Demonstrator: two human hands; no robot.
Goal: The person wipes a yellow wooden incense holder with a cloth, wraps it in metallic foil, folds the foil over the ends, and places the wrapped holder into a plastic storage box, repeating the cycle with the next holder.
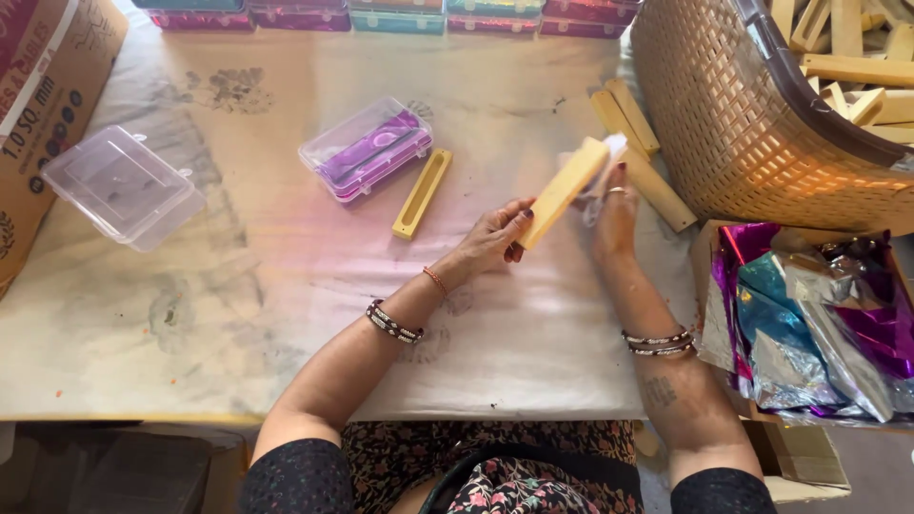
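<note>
My left hand [493, 238] grips the near end of a long pale yellow wooden block [566, 189], held tilted above the table. My right hand [612, 214] touches the block's far end and pinches a small white cloth or paper [612, 148] against it. A yellow tray-shaped piece with a slot [423, 192] lies on the table to the left of my hands. Next to it sits a shut clear plastic case with purple contents [367, 148].
A woven basket [733, 124] of wooden blocks stands at the right. Loose wooden blocks [647, 152] lie beside it. A box of shiny foil sheets [819, 314] is near right. An empty clear case [122, 186] and a cardboard box [43, 86] are at left. Coloured cases [395, 17] line the far edge.
</note>
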